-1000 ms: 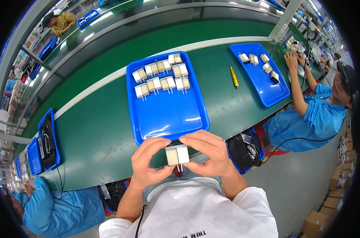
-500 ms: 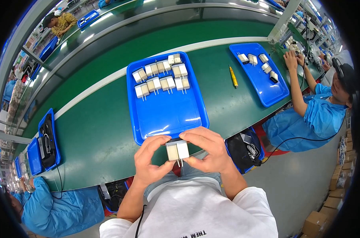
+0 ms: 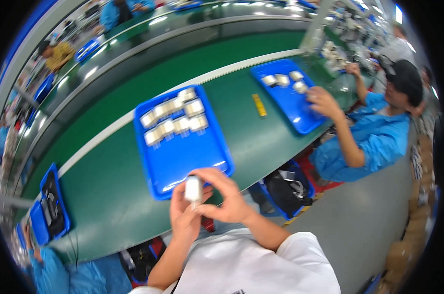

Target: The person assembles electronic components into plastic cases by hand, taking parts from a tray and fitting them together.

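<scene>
Between my hands, close to the front edge of the blue tray point(image 3: 183, 161), is a white plug adapter point(image 3: 193, 189), turned so a narrow side faces up. My left hand point(image 3: 184, 215) is closed round its left and lower part. From the right, my right hand point(image 3: 228, 198) pinches it, fingers at the top and thumb near the prong end. Motion blurs the prongs. Several similar white adapters point(image 3: 169, 126) lie in two rough rows in the far half of the tray.
A yellow pen-like tool point(image 3: 259, 106) lies right of the tray. Beyond it, a co-worker's hand point(image 3: 324, 102) reaches over another blue tray point(image 3: 300, 122) holding several adapters. At left, blue trays point(image 3: 60, 215) carry black items. Under the bench's right edge sits a bin point(image 3: 286, 193) with black items.
The adapter has been turned from a broad face to a narrow one, and my hands have drawn closer together. The view has shifted. The right co-worker's hand has come over the right tray.
</scene>
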A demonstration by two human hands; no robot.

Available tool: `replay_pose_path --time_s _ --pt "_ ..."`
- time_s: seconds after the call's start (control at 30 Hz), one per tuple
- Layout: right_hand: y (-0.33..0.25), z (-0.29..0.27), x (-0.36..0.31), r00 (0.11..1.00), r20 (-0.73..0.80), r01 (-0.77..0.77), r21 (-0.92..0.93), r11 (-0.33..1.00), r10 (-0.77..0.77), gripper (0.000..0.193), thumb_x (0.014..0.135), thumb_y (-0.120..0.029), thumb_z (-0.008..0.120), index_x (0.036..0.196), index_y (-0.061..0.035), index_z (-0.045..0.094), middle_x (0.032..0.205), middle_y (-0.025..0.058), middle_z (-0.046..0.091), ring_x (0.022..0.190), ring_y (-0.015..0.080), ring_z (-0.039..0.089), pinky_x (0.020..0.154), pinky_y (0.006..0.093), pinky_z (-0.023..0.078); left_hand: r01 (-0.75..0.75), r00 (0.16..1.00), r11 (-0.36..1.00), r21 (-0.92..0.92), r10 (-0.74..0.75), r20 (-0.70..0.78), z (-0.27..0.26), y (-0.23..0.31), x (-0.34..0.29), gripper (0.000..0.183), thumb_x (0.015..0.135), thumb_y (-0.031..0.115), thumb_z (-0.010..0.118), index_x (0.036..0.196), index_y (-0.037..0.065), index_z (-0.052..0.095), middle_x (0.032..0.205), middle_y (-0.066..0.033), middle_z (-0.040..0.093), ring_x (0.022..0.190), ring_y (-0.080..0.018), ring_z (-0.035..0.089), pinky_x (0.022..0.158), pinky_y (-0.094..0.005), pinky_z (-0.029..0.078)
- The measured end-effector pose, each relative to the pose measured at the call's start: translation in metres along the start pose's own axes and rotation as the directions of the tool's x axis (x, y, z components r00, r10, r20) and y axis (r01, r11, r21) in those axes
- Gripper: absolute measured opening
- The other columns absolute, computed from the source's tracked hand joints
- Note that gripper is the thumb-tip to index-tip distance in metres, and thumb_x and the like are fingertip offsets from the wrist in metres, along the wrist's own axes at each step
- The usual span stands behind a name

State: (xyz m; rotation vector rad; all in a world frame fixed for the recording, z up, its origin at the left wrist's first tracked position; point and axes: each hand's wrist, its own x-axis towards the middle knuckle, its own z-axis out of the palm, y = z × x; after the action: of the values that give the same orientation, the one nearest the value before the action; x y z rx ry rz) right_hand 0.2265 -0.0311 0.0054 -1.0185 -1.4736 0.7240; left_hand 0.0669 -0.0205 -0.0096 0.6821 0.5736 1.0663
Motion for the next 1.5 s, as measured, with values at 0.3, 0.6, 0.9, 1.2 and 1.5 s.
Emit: replay_pose_path --time_s 0.3,0.6,0.9,1.2,1.5 --pt "0.003 -0.003 -0.005 0.996 0.035 -0.083 0.111 0.99 0.08 0.068 0.085 -0.013 0.08 0.148 -0.0023 0.056 0.139 0.0184 0.063 0.124 0.0328 0.064 0.105 0.0416 0.051 -0.193 0.98 0.926 0.324 0.166 0.111 -0.03 0.005 0.004 0.082 0.086 0.027 0.081 0.151 -0.003 0.042 0.137 -0.0206 0.06 0.123 -0.0314 0.065 0.105 -0.0454 0.052" --pt "0.0 -0.018 0.002 0.971 0.237 -0.02 -0.057 0.998 0.033 0.056 0.081 -0.011 0.08 0.134 -0.0014 0.062 0.129 0.0157 0.063 0.121 0.0355 0.061 0.102 0.0442 0.052 -0.405 0.914 0.481 0.777 0.181 0.364 -0.036 0.045 0.013 0.064 0.072 0.003 0.078 0.133 -0.006 0.063 0.13 -0.0182 0.061 0.115 -0.0277 0.066 0.097 -0.0386 0.058" --pt "0.003 -0.023 -0.003 0.981 0.193 0.001 -0.096 0.995 0.017 0.059 0.081 -0.013 0.08 0.136 -0.0007 0.061 0.132 0.0164 0.061 0.121 0.0357 0.061 0.102 0.0443 0.052 -0.299 0.954 0.565 0.769 0.157 0.256 -0.044 0.034 0.013 0.059 0.074 -0.003 0.077 0.131 -0.005 0.062 0.128 -0.0142 0.063 0.114 -0.0233 0.067 0.098 -0.0355 0.056" --pt "0.015 -0.032 -0.002 0.983 0.183 -0.031 -0.007 1.0 0.031 0.064 0.08 -0.013 0.079 0.14 0.0003 0.059 0.129 0.0169 0.064 0.114 0.0336 0.065 0.1 0.0428 0.054 -0.336 0.942 0.691 0.64 0.251 0.223 -0.056 0.015 0.023 0.063 0.076 -0.005 0.075 0.137 -0.006 0.057 0.132 -0.0155 0.061 0.116 -0.0232 0.064 0.102 -0.0369 0.054" --pt "0.032 -0.054 0.0 0.993 0.115 0.026 -0.059 0.998 -0.019 0.058 0.079 -0.012 0.077 0.133 0.0008 0.063 0.121 0.0172 0.068 0.111 0.035 0.067 0.097 0.0435 0.055 -0.316 0.949 0.513 0.798 0.167 0.268 -0.031 0.011 0.036 0.068 0.079 -0.007 0.072 0.145 -0.007 0.053 0.135 -0.0153 0.061 0.12 -0.0229 0.064 0.107 -0.0369 0.051"
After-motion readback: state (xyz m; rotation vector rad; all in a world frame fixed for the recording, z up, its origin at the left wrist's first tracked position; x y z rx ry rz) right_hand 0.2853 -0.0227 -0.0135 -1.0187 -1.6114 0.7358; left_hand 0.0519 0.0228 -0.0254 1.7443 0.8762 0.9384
